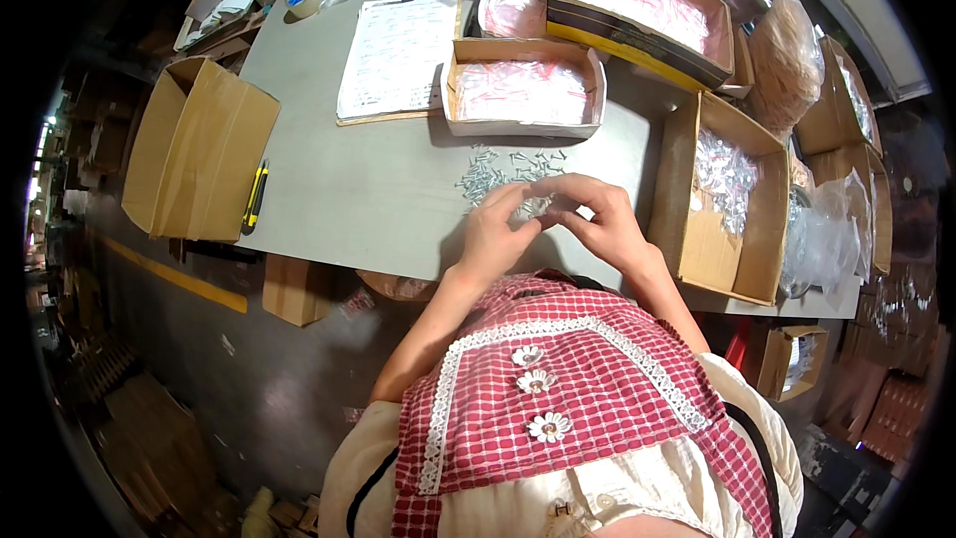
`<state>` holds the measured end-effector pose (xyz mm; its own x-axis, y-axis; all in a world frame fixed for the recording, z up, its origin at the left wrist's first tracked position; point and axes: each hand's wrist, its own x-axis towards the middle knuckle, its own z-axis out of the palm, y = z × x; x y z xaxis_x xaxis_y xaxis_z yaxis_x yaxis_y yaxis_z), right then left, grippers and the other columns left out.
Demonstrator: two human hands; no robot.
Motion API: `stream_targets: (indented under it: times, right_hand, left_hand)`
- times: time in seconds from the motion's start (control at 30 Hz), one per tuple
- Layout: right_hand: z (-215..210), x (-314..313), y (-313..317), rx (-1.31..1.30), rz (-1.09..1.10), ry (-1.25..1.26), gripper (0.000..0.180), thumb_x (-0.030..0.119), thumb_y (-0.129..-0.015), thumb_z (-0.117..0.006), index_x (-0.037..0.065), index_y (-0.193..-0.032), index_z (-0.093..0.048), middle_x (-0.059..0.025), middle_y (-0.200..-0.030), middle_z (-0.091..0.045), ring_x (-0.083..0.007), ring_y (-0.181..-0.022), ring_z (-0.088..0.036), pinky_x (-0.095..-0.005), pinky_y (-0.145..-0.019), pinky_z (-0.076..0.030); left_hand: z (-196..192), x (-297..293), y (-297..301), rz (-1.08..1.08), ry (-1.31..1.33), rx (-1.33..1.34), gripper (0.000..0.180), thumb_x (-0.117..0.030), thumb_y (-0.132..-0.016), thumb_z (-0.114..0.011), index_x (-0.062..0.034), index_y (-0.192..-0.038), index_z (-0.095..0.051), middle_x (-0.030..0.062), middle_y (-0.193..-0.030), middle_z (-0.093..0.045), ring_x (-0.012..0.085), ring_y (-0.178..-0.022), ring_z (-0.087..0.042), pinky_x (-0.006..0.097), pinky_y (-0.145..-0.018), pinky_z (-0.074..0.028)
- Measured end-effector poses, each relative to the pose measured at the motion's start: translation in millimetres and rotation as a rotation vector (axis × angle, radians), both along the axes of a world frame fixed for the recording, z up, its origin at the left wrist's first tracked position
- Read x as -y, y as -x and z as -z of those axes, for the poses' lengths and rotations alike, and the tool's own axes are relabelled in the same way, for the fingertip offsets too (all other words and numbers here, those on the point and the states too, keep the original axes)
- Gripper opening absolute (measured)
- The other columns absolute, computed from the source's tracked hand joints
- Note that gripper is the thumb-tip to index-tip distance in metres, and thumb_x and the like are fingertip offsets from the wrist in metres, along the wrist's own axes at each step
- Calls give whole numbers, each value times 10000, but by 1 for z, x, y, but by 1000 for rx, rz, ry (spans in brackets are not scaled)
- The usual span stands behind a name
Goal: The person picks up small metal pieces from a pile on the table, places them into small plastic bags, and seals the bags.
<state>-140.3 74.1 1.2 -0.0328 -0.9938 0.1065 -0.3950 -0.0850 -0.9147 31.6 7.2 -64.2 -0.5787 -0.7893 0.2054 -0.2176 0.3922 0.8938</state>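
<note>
Our left hand (495, 229) and right hand (600, 221) meet at frame centre, fingertips pinching a small clear bag (539, 205) over the table (368, 199). We judge it the filling step; next calls for picking screws (498, 171) from the one loose pile just above. Two trays of pink-tinted packets (523, 90) sit beyond, upper centre.
</note>
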Motion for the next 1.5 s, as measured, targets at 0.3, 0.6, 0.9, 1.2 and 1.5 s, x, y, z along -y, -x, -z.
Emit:
stream_targets:
  times: [0.3,0.6,0.9,1.2,1.5]
  right_hand:
    - [-16,-3,-8,-236,-30,116,426,-72,-766,-681,33,-1177,-643,-151,-1121,-659,-339,-987,-667,-378,-812,-558]
    - [-19,-6,4,-452,-86,263,160,-13,-809,-684,52,-956,-681,-123,-1237,-616,-339,-1102,-610,-403,-899,-516]
    - [-25,-13,3,-372,30,149,154,6,-860,-661,28,-1004,-614,-116,-1030,-662,-318,-910,-663,-390,-765,-535]
    - [-25,-15,5,-45,78,-57,232,37,-926,-638,34,-1143,-555,-147,-867,-697,-237,-792,-717,-337,-682,-538]
    - [-1,-16,9,263,68,-237,184,193,-958,-651,12,-970,-619,-1,-787,-621,-64,-709,-561,-240,-641,-468]
  left_hand:
    - [4,-2,2,25,-75,-70,388,-106,-774,-763,-37,-1147,-681,153,-1130,-686,313,-1042,-668,378,-871,-531]
    - [8,0,-6,213,-420,-285,342,-145,-829,-776,-30,-1141,-696,134,-1086,-696,183,-987,-665,328,-837,-521]
    - [-24,4,-9,157,14,125,223,-80,-897,-663,13,-1095,-708,128,-1081,-733,197,-928,-711,322,-776,-545]
    - [-53,18,0,139,-387,-119,146,-132,-886,-676,-14,-972,-688,70,-788,-713,107,-722,-680,263,-622,-519]
    - [-55,12,11,132,-248,-51,89,-69,-869,-681,4,-820,-664,-5,-747,-650,47,-697,-575,227,-623,-453]
